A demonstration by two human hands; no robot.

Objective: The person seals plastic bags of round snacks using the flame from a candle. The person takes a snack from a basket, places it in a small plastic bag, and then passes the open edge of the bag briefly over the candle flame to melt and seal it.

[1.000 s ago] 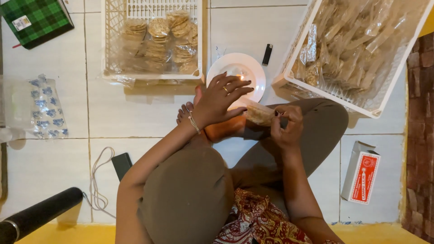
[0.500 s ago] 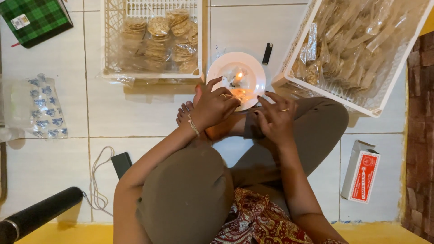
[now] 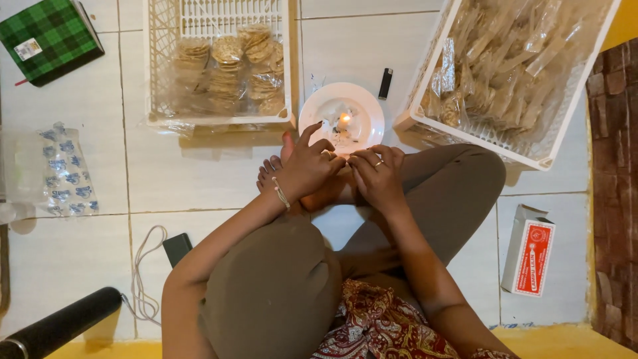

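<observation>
Two white plastic crates at the top of the frame: left crate (image 3: 159, 66) with a few stacks of round crackers in clear bags (image 3: 229, 63), right crate (image 3: 565, 126) heaped with many narrow clear packets (image 3: 512, 60), too many to count. One white plate (image 3: 319, 110) between them, upper centre, carrying one lit candle (image 3: 344, 121). One black lighter (image 3: 385, 83) just right of the plate. One green checked box (image 3: 46, 33) in the upper left, one printed plastic bag (image 3: 63, 169) at the left edge, one red and white carton (image 3: 530, 249) at the right, one black charger with white cable (image 3: 176, 247) lower left, one dark tube (image 3: 60, 326) in the bottom left corner.

Left hand (image 3: 306, 166) and right hand (image 3: 379, 174) brought together at centre, just below the plate, fingertips meeting near the flame. Left index finger raised, other fingers curled. Pinched narrow, but whatever sits between the fingers hidden; impossible to tell what is held. One bracelet on the left wrist, one ring on the right hand.

Seated cross-legged on white floor tiles (image 3: 199, 179), bare foot beneath the hands. Brick wall (image 3: 611, 166) along the right edge.
</observation>
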